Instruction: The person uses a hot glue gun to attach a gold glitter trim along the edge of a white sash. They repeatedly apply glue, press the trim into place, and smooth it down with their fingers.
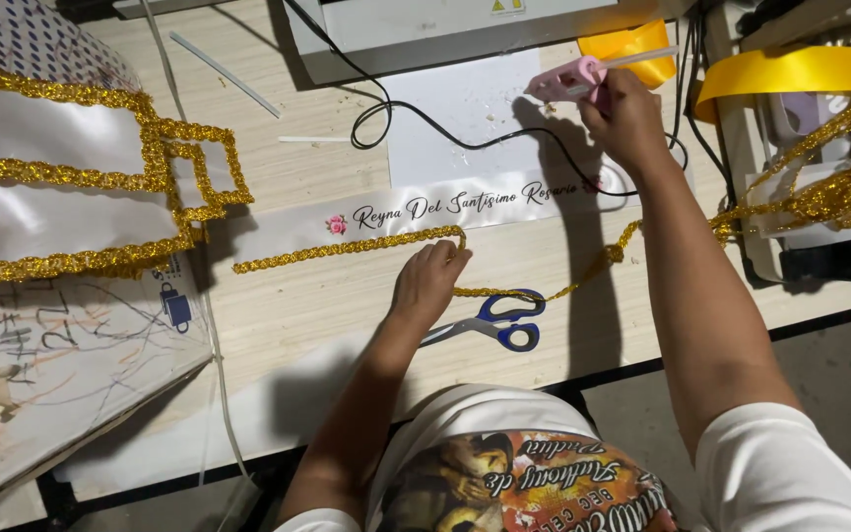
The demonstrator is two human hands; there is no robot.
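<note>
Broad wooden worktable (347, 315), pale grain, edged in black along the near side. At far left, large white satin panels (41, 197) bordered with thick gold braid. Across the middle, a long white sash (465, 202) lying flat, printed with script lettering and a small pink rose at its left end. Along the sash's lower edge, gold braid trim (347, 246), already laid from the left up to the left hand, then trailing loose to the right towards a tangled heap of gold braid (839, 192) at the table's right edge. Above that heap, a yellow satin ribbon (790, 69). At top centre, a grey machine (425, 30) with a black cable (416, 113) looping over a white sheet. Left hand (427, 281) flat, fingers curled down, pressing the trim's end against the sash. Right hand (627, 123) closed round the grip of a pink glue gun (568, 81), held above the sash's right end, nozzle pointing left. Just right of the left hand, blue-handled scissors (494, 323), lying shut on the table, loose braid crossing their upper handle.
</note>
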